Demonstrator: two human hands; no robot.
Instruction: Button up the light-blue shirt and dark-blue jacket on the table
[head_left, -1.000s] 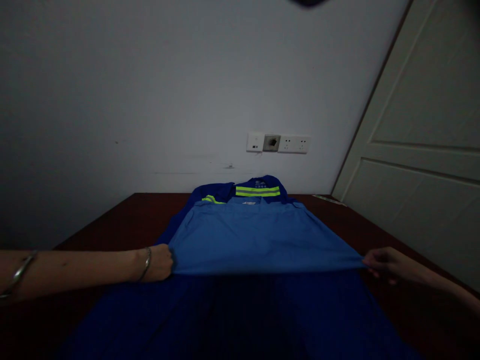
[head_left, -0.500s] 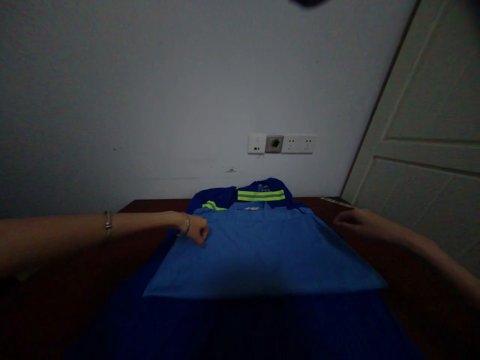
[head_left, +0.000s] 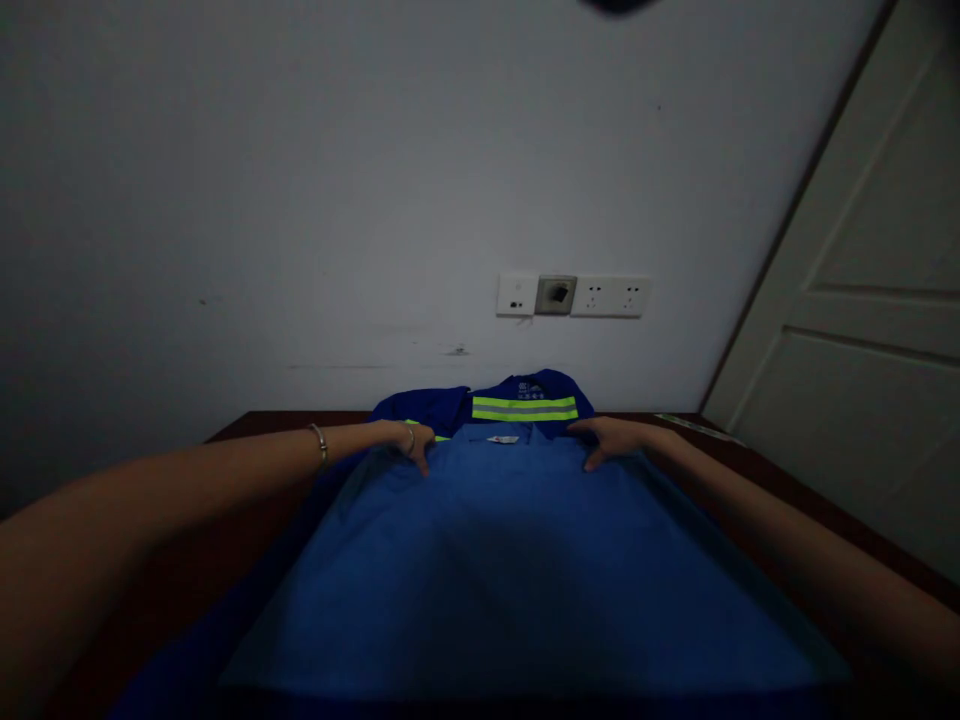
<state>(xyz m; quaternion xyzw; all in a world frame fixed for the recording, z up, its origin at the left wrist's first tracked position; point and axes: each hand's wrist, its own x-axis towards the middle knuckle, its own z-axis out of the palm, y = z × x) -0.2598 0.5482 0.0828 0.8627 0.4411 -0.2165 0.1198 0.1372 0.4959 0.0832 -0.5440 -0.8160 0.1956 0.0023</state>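
Observation:
A light blue shirt lies spread out with its collar, which bears a white label, toward the wall. My left hand rests at the shirt's left shoulder, thumb and fingers apart. At the right shoulder, my right hand touches the cloth with thumb and forefinger spread in a V. Some fingertips of both hands are hard to make out in the dim light. Beneath and behind the shirt lies a darker blue garment with a yellow-green and grey reflective strip.
The dark reddish-brown table meets a pale wall with sockets in it. A white panelled door stands at the right. A thin flat strip lies near the table's back right edge.
My right hand has come leftward onto the shirt's right shoulder. My left hand has moved slightly to the far left shoulder, its fist loosened. The shirt's hem appears lower in view.

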